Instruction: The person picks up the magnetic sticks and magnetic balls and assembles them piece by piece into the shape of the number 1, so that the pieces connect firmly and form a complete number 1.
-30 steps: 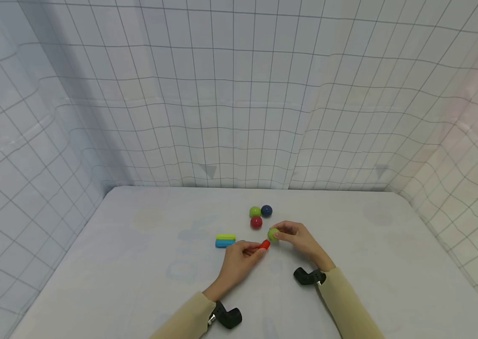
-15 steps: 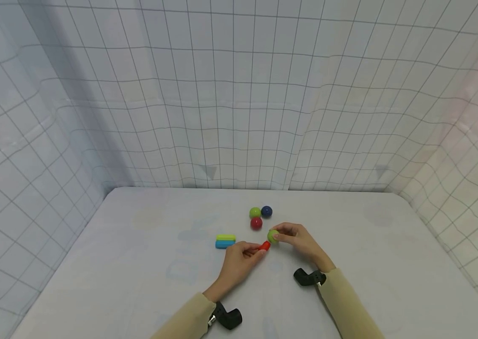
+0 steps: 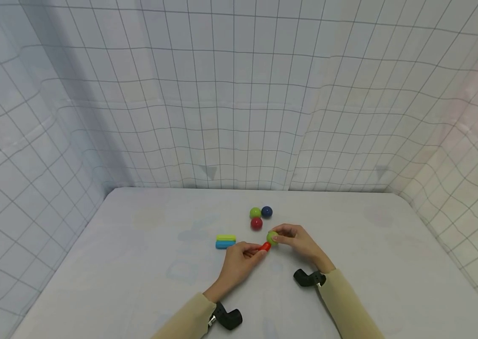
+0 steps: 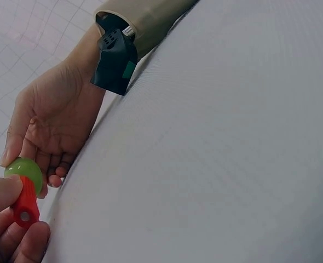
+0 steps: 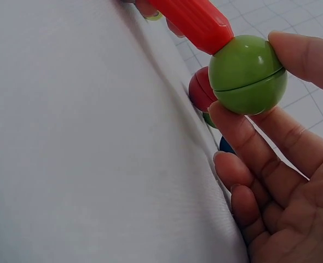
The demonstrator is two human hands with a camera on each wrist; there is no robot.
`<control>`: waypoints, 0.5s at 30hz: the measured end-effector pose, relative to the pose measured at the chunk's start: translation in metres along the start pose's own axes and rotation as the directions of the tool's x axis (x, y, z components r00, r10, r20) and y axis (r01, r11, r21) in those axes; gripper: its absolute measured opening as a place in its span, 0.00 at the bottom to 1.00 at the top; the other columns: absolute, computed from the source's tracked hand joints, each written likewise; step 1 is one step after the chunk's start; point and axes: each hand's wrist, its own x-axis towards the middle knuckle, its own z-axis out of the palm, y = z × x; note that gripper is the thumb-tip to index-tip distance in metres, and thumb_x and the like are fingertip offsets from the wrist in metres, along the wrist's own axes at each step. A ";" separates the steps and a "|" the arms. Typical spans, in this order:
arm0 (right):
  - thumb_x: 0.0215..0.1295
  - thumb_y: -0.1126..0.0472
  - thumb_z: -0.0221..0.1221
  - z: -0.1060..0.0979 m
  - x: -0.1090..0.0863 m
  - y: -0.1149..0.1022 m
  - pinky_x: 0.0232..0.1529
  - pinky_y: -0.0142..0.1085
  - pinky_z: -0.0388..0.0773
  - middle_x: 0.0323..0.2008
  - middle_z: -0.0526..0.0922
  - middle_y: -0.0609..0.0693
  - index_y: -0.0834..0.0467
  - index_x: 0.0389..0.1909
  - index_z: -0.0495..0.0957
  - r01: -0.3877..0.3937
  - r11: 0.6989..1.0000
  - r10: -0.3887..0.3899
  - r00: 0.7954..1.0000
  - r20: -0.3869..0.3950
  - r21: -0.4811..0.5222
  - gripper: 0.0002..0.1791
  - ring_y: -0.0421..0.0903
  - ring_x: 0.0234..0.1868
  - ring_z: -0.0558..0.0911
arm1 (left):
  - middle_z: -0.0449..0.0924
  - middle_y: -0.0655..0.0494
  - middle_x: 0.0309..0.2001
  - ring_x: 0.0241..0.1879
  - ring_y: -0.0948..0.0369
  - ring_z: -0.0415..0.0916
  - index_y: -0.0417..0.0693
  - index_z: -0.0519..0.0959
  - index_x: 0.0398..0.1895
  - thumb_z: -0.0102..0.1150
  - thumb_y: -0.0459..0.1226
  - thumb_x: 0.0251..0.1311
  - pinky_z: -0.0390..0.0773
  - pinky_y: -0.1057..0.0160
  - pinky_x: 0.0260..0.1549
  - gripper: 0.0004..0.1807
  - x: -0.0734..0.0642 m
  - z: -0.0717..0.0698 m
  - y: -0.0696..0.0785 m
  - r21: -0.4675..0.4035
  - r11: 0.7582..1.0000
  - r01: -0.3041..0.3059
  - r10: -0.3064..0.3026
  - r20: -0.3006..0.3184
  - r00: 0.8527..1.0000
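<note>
Contact is the change: over the last second our right hand [image 3: 300, 242] has brought the green ball [image 5: 246, 74] slightly down the head view, and in the right wrist view, upper right, it now touches the end of the red rod [image 5: 199, 24]. We judge that this puts the two pieces in place for the work; whether they are fixed or merely touching, we cannot tell. Our right hand pinches the ball between thumb and fingertips, spread about its width; our left hand [image 3: 239, 264] pinches the rod, thumb against fingers. Both pieces sit just right of centre, lower half of the head view. Above them rest a red ball [image 3: 256, 224], a second green ball [image 3: 255, 213] and a dark blue ball [image 3: 266, 212]; left, a yellow-green rod [image 3: 226, 238] beside a blue rod [image 3: 224, 245].
</note>
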 end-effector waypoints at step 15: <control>0.64 0.51 0.61 0.003 0.010 0.036 0.40 0.35 0.70 0.38 0.82 0.47 0.57 0.46 0.81 -0.015 0.999 0.013 0.999 -0.043 -0.036 0.15 0.46 0.37 0.77 | 0.82 0.60 0.26 0.24 0.69 0.76 0.39 0.85 0.35 0.68 0.41 0.55 0.76 0.69 0.24 0.12 0.001 0.000 0.001 0.010 1.000 -0.007 0.007 -0.017 1.000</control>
